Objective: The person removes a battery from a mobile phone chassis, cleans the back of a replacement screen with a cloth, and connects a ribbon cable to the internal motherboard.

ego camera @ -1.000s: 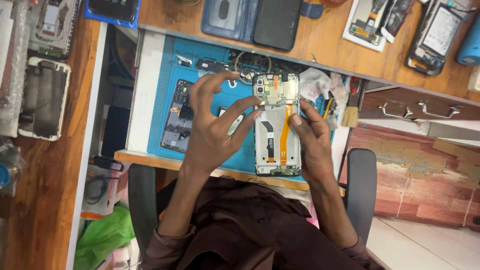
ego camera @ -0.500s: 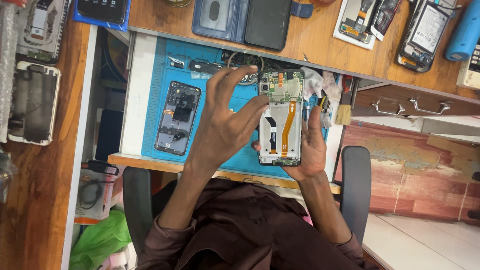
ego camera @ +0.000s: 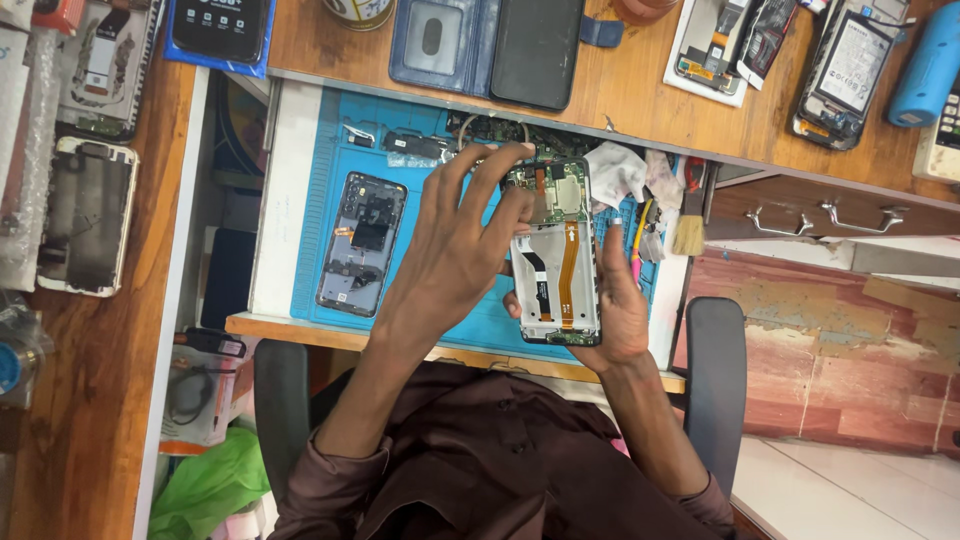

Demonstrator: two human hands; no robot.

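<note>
The person is sitting at a pulled-out drawer lined with a blue mat [ego camera: 480,330], working on an opened phone [ego camera: 555,255] with its back cover off. The right hand [ego camera: 615,310] is cradling the phone from underneath, its fingers wrapping the right edge and its thumb resting near the lower left corner, so the phone is being held face down, just above the mat, with its circuit board and an orange ribbon cable showing. The left hand [ego camera: 455,250] is hovering over the phone's upper left part; its fingers are spread and curled, and the fingertips [ego camera: 520,155] are touching the top of the phone near the camera area. Whether they are pinching some small part there is too fine to tell; the hand is clutching nothing large.

To the left of the hands, a second phone back [ego camera: 362,243] is lying flat on the mat, well apart from the held phone. A white cloth [ego camera: 615,172] is bunched just beside the phone's upper right corner, and a small brush [ego camera: 690,225] is lying at the drawer's right edge. On the wooden desk [ego camera: 310,40] above the drawer, a blue wallet case [ego camera: 440,45] is lying open, with more opened phones [ego camera: 845,70] farther right.
</note>
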